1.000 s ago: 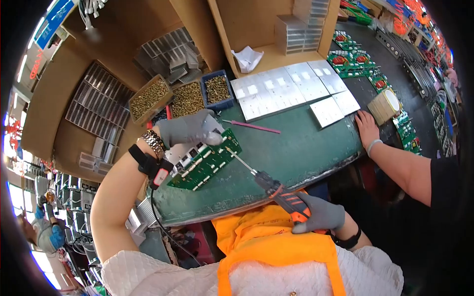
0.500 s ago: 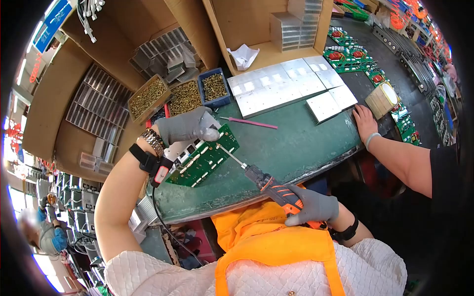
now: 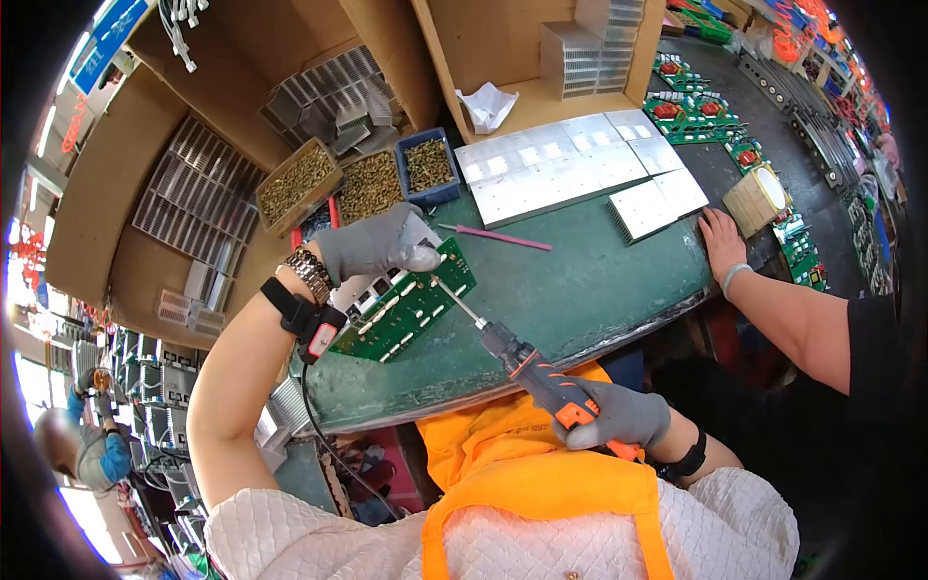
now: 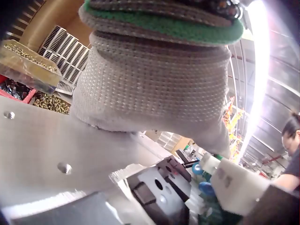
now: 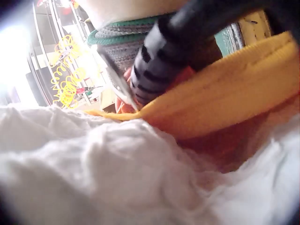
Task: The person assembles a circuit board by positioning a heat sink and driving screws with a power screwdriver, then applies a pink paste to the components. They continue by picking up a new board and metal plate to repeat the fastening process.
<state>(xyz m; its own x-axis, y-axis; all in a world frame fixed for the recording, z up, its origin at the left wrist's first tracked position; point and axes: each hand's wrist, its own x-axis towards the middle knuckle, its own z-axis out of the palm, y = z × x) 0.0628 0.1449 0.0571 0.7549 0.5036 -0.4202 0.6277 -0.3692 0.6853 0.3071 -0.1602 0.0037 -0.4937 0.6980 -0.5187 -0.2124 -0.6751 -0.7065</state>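
Observation:
My gloved left hand (image 3: 372, 246) grips the upper end of a green circuit board (image 3: 398, 321) joined to a silver metal plate (image 4: 42, 150). The board stands tilted on the green bench, its soldered face towards me. In the left wrist view, black and white components (image 4: 161, 190) sit beside the plate under the glove. A black and orange electric screwdriver (image 3: 527, 365) is held in my gloved right hand (image 3: 623, 416), its bit (image 3: 458, 300) reaching the board face near the upper corner. In the right wrist view the apron and white shirt hide most of that hand.
Bins of brass screws (image 3: 369, 186) stand behind the board. Flat aluminium heatsinks (image 3: 551, 166) lie at the back, near a pink pen (image 3: 503, 237). Another person's hand (image 3: 723, 244) rests on the bench at right, next to a tape roll (image 3: 756, 201). A cable (image 3: 314, 425) hangs from my left wrist.
The screwdriver and my right hand have shifted slightly left, closer to the board. My left hand keeps its hold. The head view has moved a little.

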